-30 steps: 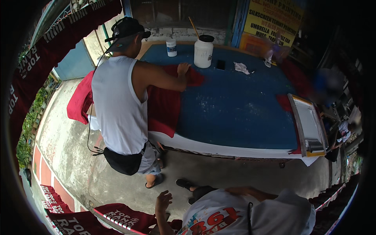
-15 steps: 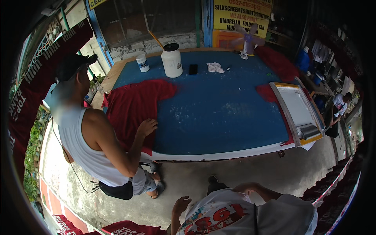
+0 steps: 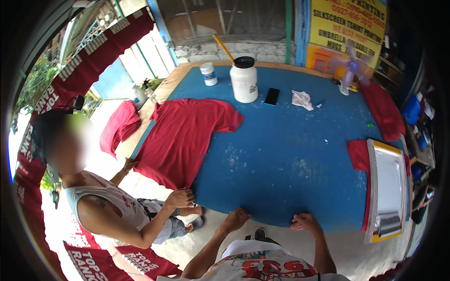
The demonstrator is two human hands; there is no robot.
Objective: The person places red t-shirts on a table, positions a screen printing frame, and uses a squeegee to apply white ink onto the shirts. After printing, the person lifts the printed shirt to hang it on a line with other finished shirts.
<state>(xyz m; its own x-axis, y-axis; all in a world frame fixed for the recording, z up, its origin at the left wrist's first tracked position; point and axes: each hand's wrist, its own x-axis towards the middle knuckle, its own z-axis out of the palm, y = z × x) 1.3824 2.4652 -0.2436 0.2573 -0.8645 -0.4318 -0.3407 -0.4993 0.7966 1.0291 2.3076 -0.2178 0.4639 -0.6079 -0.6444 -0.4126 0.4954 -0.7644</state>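
My left hand (image 3: 236, 219) and my right hand (image 3: 307, 223) both rest on the near edge of a big blue table (image 3: 290, 159), fingers loosely curled, holding nothing. A red T-shirt (image 3: 183, 136) lies spread flat on the table's left part. Another person (image 3: 108, 206) in a white sleeveless top stands at the left; that person's hand (image 3: 179, 197) grips the shirt's near hem.
A white jar with a black lid and a stick in it (image 3: 244, 79), a small white pot (image 3: 208, 74), a black phone (image 3: 271, 96) and a crumpled rag (image 3: 301, 99) stand at the far side. A framed printing screen (image 3: 386, 187) lies over red cloth at right. More red shirts (image 3: 121, 125) hang at left.
The view has swung closer to the table. My hands came to the table's near edge. The other person moved from leaning over the shirt to standing at its near corner, holding the hem.
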